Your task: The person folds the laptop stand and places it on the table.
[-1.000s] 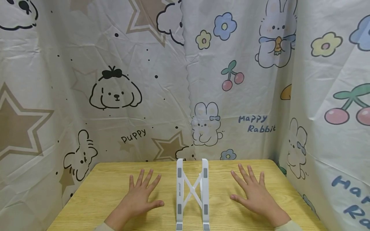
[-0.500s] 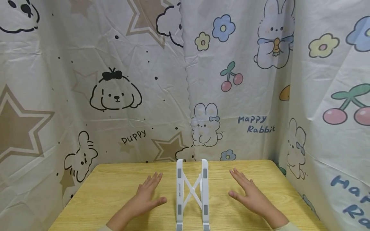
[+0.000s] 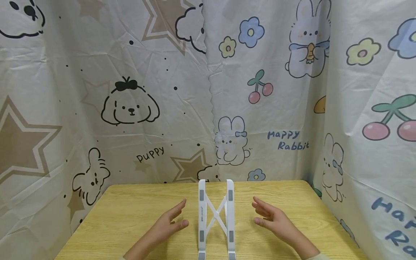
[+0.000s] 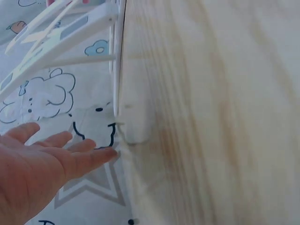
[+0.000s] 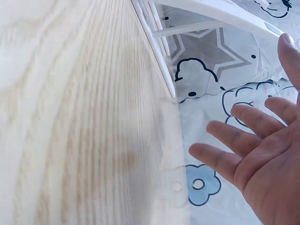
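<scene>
I judge the laptop stand (image 3: 216,215) between left hand (image 3: 166,224) and right hand (image 3: 276,219), both unclenched and empty, light but stiff; best gripped by its side rails (image 3: 230,216)

Stand (image 3: 216,214) on table (image 3: 130,204), between left hand (image 3: 169,222) and right hand (image 3: 274,219), apart from both; curtain (image 3: 182,126) behind table.

Stand (image 3: 216,214): white, with grey rectangular patches (image 3: 202,235) along both rails (image 3: 230,220). Table (image 3: 130,206): yellow with streaked wood grain in the head view, paler in both wrist views. Curtain (image 3: 185,126): off-white, printed with brown stars (image 3: 19,144), black-outlined puppies (image 3: 131,117), blue and yellow flowers (image 3: 251,32), pink cherries (image 3: 254,97) with green leaves (image 3: 259,74), white rabbits (image 3: 232,155), black dots (image 3: 175,88) and blue lettering (image 3: 283,135). Sleeves (image 3: 317,256): pale cream.
</scene>
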`<action>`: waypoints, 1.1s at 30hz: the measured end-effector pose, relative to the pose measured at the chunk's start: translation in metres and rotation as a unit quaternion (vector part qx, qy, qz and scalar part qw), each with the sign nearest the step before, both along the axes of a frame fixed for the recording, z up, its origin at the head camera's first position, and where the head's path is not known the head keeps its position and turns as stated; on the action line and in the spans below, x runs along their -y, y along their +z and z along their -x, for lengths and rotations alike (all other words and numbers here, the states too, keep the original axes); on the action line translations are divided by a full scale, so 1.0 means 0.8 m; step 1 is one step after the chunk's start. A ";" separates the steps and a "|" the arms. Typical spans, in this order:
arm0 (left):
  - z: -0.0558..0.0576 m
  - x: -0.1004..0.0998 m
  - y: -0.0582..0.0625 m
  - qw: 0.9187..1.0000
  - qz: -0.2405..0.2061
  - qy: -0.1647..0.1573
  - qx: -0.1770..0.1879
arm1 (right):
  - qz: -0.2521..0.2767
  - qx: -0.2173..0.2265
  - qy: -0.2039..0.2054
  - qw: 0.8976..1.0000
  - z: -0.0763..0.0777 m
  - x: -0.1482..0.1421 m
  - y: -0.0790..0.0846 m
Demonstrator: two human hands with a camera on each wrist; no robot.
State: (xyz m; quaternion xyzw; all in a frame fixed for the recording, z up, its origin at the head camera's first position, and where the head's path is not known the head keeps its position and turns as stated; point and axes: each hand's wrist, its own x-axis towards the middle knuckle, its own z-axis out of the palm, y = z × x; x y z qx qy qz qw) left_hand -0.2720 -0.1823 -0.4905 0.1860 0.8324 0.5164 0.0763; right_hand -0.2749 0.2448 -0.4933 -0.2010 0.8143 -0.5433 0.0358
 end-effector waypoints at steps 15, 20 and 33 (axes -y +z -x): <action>-0.001 -0.013 -0.017 0.981 -0.163 -0.017 0.100 | 0.111 0.114 0.036 0.987 0.003 0.025 -0.013; -0.001 -0.020 -0.021 0.977 -0.179 -0.008 0.120 | 0.126 0.132 0.037 0.982 0.002 0.037 -0.014; -0.004 -0.043 -0.029 0.969 -0.211 0.023 0.128 | 0.148 0.155 0.021 0.977 0.000 0.068 -0.020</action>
